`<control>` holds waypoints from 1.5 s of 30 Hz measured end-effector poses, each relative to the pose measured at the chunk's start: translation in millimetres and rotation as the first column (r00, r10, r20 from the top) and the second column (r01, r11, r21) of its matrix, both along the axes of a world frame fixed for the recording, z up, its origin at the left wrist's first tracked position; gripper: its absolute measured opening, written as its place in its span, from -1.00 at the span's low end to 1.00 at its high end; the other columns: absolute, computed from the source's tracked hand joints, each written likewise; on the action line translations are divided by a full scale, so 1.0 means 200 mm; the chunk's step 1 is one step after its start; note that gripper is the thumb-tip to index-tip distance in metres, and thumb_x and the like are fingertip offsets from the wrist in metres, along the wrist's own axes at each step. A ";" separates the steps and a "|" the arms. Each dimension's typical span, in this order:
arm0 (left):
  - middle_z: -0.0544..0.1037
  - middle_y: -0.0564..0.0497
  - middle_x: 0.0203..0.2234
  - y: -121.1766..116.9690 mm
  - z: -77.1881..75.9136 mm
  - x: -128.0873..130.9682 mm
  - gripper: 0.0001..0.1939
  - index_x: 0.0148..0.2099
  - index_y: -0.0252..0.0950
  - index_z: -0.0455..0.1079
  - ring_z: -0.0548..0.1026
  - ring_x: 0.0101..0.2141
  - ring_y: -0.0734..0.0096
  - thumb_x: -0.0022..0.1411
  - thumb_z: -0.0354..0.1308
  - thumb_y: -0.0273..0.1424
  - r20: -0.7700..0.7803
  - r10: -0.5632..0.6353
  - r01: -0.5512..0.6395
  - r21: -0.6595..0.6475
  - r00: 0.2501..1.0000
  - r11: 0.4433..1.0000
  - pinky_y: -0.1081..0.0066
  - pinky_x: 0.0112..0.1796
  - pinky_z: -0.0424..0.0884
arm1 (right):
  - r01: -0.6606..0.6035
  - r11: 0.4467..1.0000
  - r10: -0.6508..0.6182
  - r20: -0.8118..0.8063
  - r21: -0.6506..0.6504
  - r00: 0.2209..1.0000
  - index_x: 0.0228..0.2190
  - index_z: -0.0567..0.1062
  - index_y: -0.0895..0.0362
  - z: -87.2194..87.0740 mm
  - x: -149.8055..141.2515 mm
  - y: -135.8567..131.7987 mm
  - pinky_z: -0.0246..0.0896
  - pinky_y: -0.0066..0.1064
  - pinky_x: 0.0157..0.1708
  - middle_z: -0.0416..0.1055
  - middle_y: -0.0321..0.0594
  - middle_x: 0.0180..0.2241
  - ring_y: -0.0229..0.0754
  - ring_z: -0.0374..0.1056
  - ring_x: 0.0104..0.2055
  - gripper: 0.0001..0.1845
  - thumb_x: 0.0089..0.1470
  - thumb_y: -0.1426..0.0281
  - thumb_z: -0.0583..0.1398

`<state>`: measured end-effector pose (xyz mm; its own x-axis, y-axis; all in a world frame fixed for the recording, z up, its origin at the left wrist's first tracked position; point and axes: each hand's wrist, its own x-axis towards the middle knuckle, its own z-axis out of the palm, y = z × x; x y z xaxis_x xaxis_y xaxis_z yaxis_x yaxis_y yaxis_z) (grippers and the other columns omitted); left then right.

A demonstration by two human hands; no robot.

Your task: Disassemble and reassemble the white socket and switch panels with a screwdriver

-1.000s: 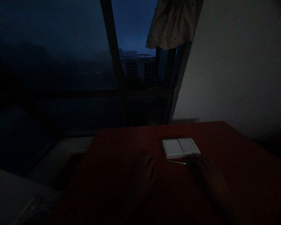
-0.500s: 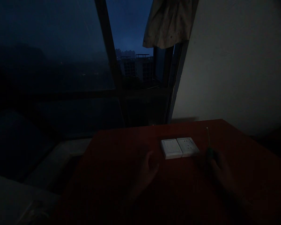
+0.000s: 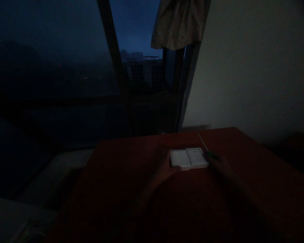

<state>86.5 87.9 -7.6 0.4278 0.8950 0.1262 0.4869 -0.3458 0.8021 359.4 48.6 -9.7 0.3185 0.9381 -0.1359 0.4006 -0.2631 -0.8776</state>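
Two white square wall plates lie side by side on the reddish-brown table (image 3: 131, 152): a light switch (image 3: 180, 158) on the left and a power socket (image 3: 197, 157) with dark pin holes on the right. My left hand (image 3: 166, 170) grips the switch by its left side, thumb along the near edge and fingers round the far corner. In my right hand (image 3: 219, 164) is a screwdriver with a green handle (image 3: 210, 154); its thin shaft points up and away to the left. That hand is beside the socket's right edge. Dim light hides much of the fingers.
A dark-framed window (image 3: 121, 98) stands behind the table, with a hanging beige cloth (image 3: 178, 27) at its upper right. The pale wall (image 3: 248, 67) rises at the right. A light ledge (image 3: 73, 163) runs low on the left.
My right hand has picked up the screwdriver from the table in front of the plates, raised it and brought it to the socket. My left hand has moved onto the switch.
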 end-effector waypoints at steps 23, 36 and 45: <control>0.12 -0.13 0.23 -0.40 0.05 -0.61 -0.03 0.30 -0.07 0.06 0.19 0.17 -0.13 -0.14 0.41 -0.21 -0.303 0.178 -0.170 0.052 0.936 0.984 -0.07 0.08 0.23 | -0.285 0.958 0.282 0.083 0.021 0.956 -0.25 0.54 0.12 0.09 -0.52 -0.16 0.31 -0.34 -0.28 0.55 -0.21 -0.35 -0.08 0.45 -0.30 -0.54 0.07 0.03 0.09; 0.13 -0.07 0.23 -0.40 0.13 -0.50 -0.21 0.30 -0.11 0.03 0.13 0.20 0.04 0.08 0.28 -0.23 -0.258 -0.024 0.064 0.150 0.966 0.987 0.07 0.18 0.12 | -0.252 0.968 0.224 0.463 0.000 0.857 0.06 0.43 0.03 -0.01 -0.62 -0.85 0.36 -0.26 -0.03 0.45 -0.15 0.02 -0.03 0.42 0.00 -0.52 0.19 0.17 0.00; 0.18 -0.08 0.18 -0.42 0.16 -0.49 -0.27 0.26 -0.16 0.07 0.19 0.15 0.08 0.08 0.26 -0.26 -0.232 -0.034 0.065 0.124 0.972 0.990 0.12 0.15 0.18 | -0.347 0.934 0.258 0.514 0.085 0.818 -0.01 0.49 -0.11 -0.11 -0.63 -1.03 0.45 -0.26 -0.13 0.50 -0.23 -0.03 0.02 0.46 -0.06 -0.55 0.10 0.06 0.12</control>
<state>-12.1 4.5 23.8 0.5023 0.8543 0.1335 0.6320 -0.4681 0.6176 234.0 -158.0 -31.8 -0.0032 0.9918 0.1274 0.8216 0.0752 -0.5651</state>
